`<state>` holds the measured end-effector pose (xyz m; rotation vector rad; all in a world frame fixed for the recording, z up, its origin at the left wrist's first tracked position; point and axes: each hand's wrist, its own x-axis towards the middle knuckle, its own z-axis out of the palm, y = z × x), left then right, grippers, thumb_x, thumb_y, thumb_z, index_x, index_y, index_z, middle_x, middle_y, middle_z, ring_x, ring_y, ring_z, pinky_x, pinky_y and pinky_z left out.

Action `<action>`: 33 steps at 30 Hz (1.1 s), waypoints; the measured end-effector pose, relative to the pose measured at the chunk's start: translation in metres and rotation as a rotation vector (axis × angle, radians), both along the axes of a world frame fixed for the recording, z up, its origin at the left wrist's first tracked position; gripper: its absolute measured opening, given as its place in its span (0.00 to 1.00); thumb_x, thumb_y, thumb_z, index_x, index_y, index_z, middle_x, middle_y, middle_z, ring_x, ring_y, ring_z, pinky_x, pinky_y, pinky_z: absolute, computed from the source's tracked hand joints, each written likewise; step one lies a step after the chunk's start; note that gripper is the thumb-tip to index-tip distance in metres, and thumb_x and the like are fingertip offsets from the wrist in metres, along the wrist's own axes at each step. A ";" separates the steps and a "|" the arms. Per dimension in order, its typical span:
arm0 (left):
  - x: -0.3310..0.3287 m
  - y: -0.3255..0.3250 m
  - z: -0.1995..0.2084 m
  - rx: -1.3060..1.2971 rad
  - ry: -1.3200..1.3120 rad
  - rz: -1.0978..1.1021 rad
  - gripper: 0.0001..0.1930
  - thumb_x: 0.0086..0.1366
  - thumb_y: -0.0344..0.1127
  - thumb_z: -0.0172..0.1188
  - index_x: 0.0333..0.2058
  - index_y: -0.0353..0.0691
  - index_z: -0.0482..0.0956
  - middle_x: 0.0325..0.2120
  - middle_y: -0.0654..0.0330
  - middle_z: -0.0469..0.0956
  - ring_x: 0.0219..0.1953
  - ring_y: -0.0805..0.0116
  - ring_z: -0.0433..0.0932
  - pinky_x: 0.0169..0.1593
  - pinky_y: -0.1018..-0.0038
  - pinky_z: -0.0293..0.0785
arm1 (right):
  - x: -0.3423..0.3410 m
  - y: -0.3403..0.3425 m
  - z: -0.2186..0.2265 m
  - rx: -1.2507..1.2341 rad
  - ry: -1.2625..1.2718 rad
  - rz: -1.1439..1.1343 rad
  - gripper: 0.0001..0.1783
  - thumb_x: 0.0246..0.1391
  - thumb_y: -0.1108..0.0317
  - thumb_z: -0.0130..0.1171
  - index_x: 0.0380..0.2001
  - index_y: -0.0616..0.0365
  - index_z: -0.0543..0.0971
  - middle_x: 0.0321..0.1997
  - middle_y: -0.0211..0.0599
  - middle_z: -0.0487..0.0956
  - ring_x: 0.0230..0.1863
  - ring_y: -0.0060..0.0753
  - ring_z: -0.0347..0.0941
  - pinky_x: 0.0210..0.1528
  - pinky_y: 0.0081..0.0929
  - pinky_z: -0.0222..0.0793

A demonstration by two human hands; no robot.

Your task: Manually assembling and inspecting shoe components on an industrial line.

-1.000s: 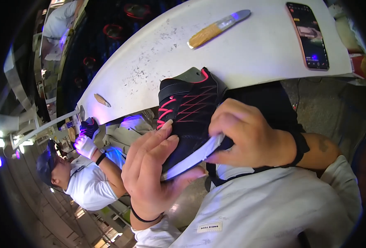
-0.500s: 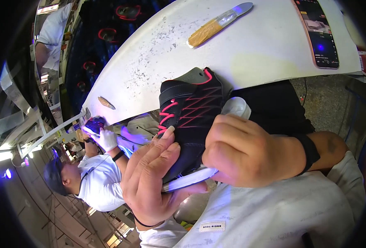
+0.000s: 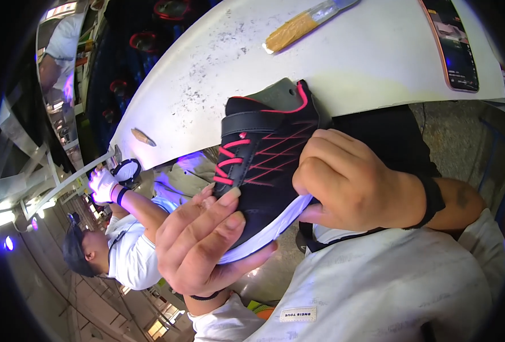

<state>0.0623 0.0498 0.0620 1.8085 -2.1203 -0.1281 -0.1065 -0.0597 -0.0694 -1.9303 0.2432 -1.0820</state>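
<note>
A black shoe [image 3: 269, 154] with pink laces and pink crossing lines on its side is held in front of me, toe toward me, its opening by the table. A white sole [image 3: 266, 228] runs along its lower edge. My left hand [image 3: 204, 242] is closed round the toe, fingertips on the upper and thumb under the sole. With curled fingers on the shoe's side and thumb below, my right hand [image 3: 355, 185] grips the shoe and sole edge midway along. The sole's heel part is hidden behind this hand.
On the white table [image 3: 372, 68] lie a brush with a tan-crusted handle [image 3: 301, 31], a phone [image 3: 454, 51] and a small brown piece [image 3: 143, 137]. Dark shoes with red rims [image 3: 144, 41] stand beyond the table's left edge. A gloved co-worker [image 3: 135, 245] handles another shoe at left.
The shoe has turned slightly, showing more of its side. The sole's pale end that stuck out above my right hand is out of sight, and the sole now follows the lower edge.
</note>
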 end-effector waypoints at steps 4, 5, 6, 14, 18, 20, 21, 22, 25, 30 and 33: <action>0.019 0.003 -0.002 -0.006 0.008 -0.077 0.26 0.43 0.48 0.81 0.34 0.37 0.80 0.32 0.49 0.85 0.29 0.55 0.84 0.41 0.56 0.85 | 0.016 -0.009 -0.010 -0.117 -0.102 0.026 0.09 0.40 0.70 0.60 0.25 0.59 0.71 0.29 0.38 0.68 0.32 0.38 0.70 0.36 0.32 0.71; 0.026 0.001 -0.002 0.010 0.019 -0.125 0.26 0.44 0.48 0.81 0.35 0.37 0.80 0.32 0.49 0.85 0.29 0.56 0.84 0.40 0.56 0.85 | 0.016 -0.016 -0.010 -0.138 -0.058 0.071 0.15 0.37 0.68 0.66 0.28 0.58 0.71 0.30 0.37 0.69 0.33 0.39 0.72 0.37 0.33 0.71; 0.031 0.001 -0.002 0.022 0.027 -0.166 0.27 0.45 0.48 0.81 0.36 0.36 0.80 0.32 0.48 0.85 0.30 0.56 0.85 0.39 0.57 0.85 | 0.018 -0.019 -0.011 -0.136 -0.053 0.077 0.15 0.37 0.68 0.66 0.28 0.58 0.71 0.30 0.37 0.69 0.33 0.39 0.72 0.37 0.33 0.71; 0.065 0.008 -0.025 0.261 0.405 0.359 0.54 0.36 0.75 0.73 0.49 0.30 0.77 0.40 0.46 0.82 0.54 0.44 0.76 0.60 0.48 0.69 | 0.055 -0.011 0.003 0.038 0.178 0.183 0.21 0.28 0.64 0.74 0.23 0.55 0.70 0.25 0.34 0.66 0.28 0.38 0.70 0.29 0.34 0.67; 0.080 -0.005 -0.039 0.879 0.428 0.524 0.54 0.42 0.60 0.76 0.60 0.25 0.68 0.46 0.47 0.80 0.49 0.57 0.80 0.56 0.69 0.71 | 0.071 0.005 0.012 -0.102 0.394 0.183 0.16 0.34 0.66 0.72 0.26 0.57 0.77 0.28 0.37 0.78 0.32 0.36 0.78 0.36 0.31 0.73; 0.087 0.019 -0.061 0.786 0.661 0.567 0.52 0.42 0.58 0.76 0.59 0.24 0.69 0.46 0.48 0.80 0.49 0.60 0.79 0.56 0.69 0.71 | 0.069 -0.006 0.009 -0.072 0.266 0.243 0.17 0.34 0.64 0.74 0.27 0.57 0.77 0.29 0.36 0.77 0.33 0.37 0.77 0.36 0.33 0.73; 0.092 0.029 -0.080 0.698 0.897 0.581 0.50 0.43 0.55 0.76 0.58 0.24 0.70 0.45 0.50 0.80 0.49 0.62 0.78 0.56 0.70 0.71 | 0.056 -0.016 0.009 0.058 0.212 0.228 0.17 0.36 0.63 0.74 0.28 0.58 0.78 0.30 0.38 0.77 0.34 0.39 0.76 0.38 0.33 0.74; 0.091 0.039 -0.092 0.636 0.984 0.593 0.49 0.43 0.54 0.76 0.57 0.22 0.70 0.46 0.52 0.79 0.49 0.66 0.77 0.56 0.70 0.70 | 0.039 -0.029 0.012 0.185 0.153 0.214 0.18 0.37 0.63 0.74 0.29 0.58 0.78 0.31 0.39 0.77 0.35 0.42 0.76 0.40 0.32 0.74; 0.069 0.044 -0.114 0.449 1.167 0.493 0.55 0.42 0.63 0.77 0.58 0.21 0.69 0.49 0.51 0.78 0.52 0.64 0.77 0.59 0.69 0.69 | -0.009 -0.057 0.015 0.293 0.277 0.028 0.27 0.48 0.60 0.72 0.49 0.60 0.76 0.40 0.35 0.77 0.41 0.34 0.76 0.44 0.27 0.72; -0.002 -0.043 -0.090 -0.216 1.356 0.227 0.73 0.32 0.54 0.86 0.71 0.36 0.46 0.54 0.47 0.73 0.54 0.57 0.77 0.62 0.64 0.69 | -0.016 -0.101 0.083 0.472 0.004 0.044 0.47 0.57 0.32 0.51 0.59 0.68 0.69 0.56 0.45 0.76 0.56 0.32 0.74 0.60 0.28 0.67; 0.005 -0.094 -0.036 -0.271 0.709 0.081 0.65 0.32 0.49 0.86 0.67 0.36 0.57 0.50 0.51 0.76 0.48 0.60 0.79 0.53 0.66 0.75 | 0.010 -0.122 0.087 0.293 -0.290 0.071 0.27 0.66 0.44 0.55 0.41 0.61 0.82 0.38 0.32 0.81 0.41 0.19 0.74 0.47 0.19 0.69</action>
